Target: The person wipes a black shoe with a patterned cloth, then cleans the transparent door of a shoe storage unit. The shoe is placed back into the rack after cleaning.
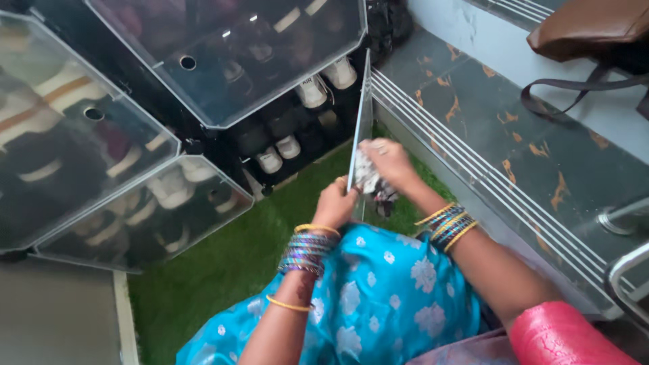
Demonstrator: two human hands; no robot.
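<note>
A clear plastic cabinet door (362,115) stands swung open, seen edge-on, in the middle of the head view. My left hand (336,203) grips its lower edge. My right hand (389,164) presses a crumpled patterned cloth (368,177) against the door's right face. Both wrists carry stacks of bangles. The black shoe rack (203,145) behind the door holds several pairs of shoes, among them white sneakers (313,91).
Other clear rack doors (81,135) are shut at left. Green artificial turf (223,263) covers the floor under me. A dark tiled step (514,149) with ridged edging runs along the right, with a brown bag (588,27) above it and a metal rail (629,270) at lower right.
</note>
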